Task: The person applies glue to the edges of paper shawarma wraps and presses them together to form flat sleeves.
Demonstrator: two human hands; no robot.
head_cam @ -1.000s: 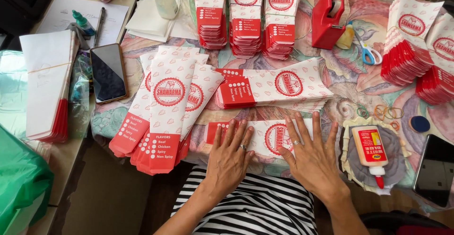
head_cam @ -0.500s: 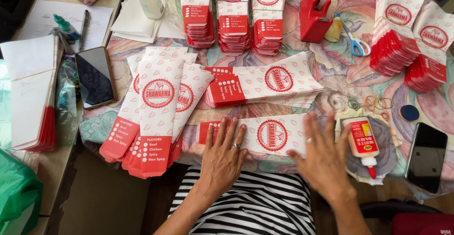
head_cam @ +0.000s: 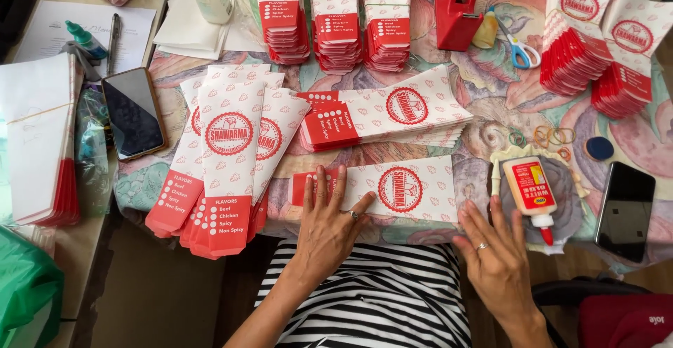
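Observation:
A flat white paper sleeve with a red round emblem lies at the table's near edge. My left hand presses flat on its left end, fingers spread over the red band. My right hand rests open at the table edge just right of the sleeve, fingertips close to its right corner and holding nothing. A white glue bottle with a red label and red tip lies on a crumpled cloth beside my right hand. Behind the sleeve sits a stack of the same sleeves.
Fanned sleeves lie to the left, beside a phone. Upright bundles line the back, more at the right. A red tape dispenser, scissors, rubber bands and another phone are there.
My right hand slid off the sleeve to the right, to the table edge near the glue bottle. My left hand stayed pressed on the sleeve's left end.

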